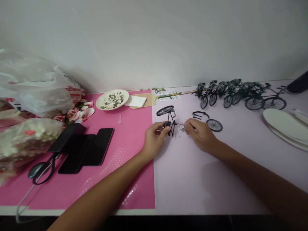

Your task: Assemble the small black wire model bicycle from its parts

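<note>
My left hand (154,138) is closed around the lower part of a small black model bicycle (172,124), partly assembled. One wheel of it points up and away from me. My right hand (201,134) pinches a thin metal rod (179,124) whose far end reaches the bicycle frame; its exact kind is too small to make out. Tiny metallic parts (179,134) lie on the table between my hands. Just beyond my right hand are a loose spoked wheel (214,125) and thin curved black pieces (201,113).
Several finished model bicycles (231,94) stand in a row along the wall, with white plates (284,123) in front. A dish (99,104) of small bits sits back left. Black phones (98,149), a black box (68,137) and plastic bags (53,93) occupy the left side.
</note>
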`<state>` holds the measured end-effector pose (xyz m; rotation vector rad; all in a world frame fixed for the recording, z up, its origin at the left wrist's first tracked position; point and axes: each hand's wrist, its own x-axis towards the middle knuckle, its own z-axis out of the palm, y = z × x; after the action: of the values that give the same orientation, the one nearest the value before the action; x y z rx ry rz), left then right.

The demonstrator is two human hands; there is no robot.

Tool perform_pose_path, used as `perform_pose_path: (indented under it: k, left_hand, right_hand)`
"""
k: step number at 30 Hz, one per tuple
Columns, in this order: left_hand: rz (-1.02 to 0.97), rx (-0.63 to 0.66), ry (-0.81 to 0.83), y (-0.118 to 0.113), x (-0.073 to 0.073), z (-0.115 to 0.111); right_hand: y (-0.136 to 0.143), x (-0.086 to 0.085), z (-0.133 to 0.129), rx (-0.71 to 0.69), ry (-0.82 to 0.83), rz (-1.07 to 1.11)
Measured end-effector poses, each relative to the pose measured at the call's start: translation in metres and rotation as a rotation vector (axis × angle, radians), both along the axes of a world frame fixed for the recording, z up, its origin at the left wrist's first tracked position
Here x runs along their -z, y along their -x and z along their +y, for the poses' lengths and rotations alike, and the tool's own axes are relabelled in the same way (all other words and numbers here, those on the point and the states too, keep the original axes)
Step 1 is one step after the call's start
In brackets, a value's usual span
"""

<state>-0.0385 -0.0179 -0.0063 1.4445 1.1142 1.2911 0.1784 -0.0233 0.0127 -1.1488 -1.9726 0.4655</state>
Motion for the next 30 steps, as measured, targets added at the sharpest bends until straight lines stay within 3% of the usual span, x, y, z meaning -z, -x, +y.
perform_pose_path:
  k: [5,10,24,30]
  left_hand:
    - [-0.165,0.079,0.101,0.0,-0.001,0.004]
    - [-0.208,0.154,0.124,0.001,0.0,0.004]
    - [-0.133,0.248,0.091,0.003,0.007,0.005]
    - [-0.034,0.17,0.013,0.003,0.006,0.001]
  right_hand:
    - [0.003,0.006,0.002,0.116,0.041,0.066]
    - [0.011,0.012,-0.001,0.107,0.002,0.008]
    - [0.014,0.01,-0.001,0.073,-0.102,0.058]
    - [0.012,0.006,-0.002,0.062,-0.14,0.032]
